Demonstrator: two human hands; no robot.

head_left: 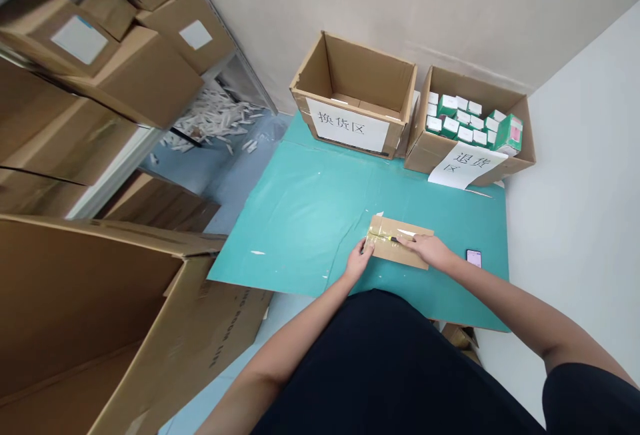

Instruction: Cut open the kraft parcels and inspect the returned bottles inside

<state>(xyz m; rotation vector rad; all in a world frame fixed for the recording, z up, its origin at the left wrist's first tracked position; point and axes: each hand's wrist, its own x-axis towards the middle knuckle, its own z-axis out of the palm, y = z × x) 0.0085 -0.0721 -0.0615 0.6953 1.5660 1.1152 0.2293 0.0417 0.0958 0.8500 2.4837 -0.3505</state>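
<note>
**Utility knife [386, 238] meets taped parcel [397, 253] on a stockroom bench [300, 221]**

Nearest the camera, the right grip [425, 249] has its fingers closed around the yellow handle of the utility knife, apparently pinching it, with the tip lying along the tape on the parcel. The left grip [359, 261] sits at the parcel's taped end with its fingers pressed down, seemingly to pin the flat cardboard against sliding; whether they clamp the edge cannot be told. The parcel lies flat near the front edge of the teal-topped bench, within easy reach of both arms, perhaps placed there for that reason. A phone [474, 258] lies just to its right. At the far edge, an open carton [370, 75] labelled "exchange area" stands beside another carton [425, 155] packed with green-and-white boxes [453, 115] behind a "returns area" sign [463, 165], an arrangement that suggests stock sorted by destination. Stacked cartons [100, 75] fill the shelves to the left.
</note>
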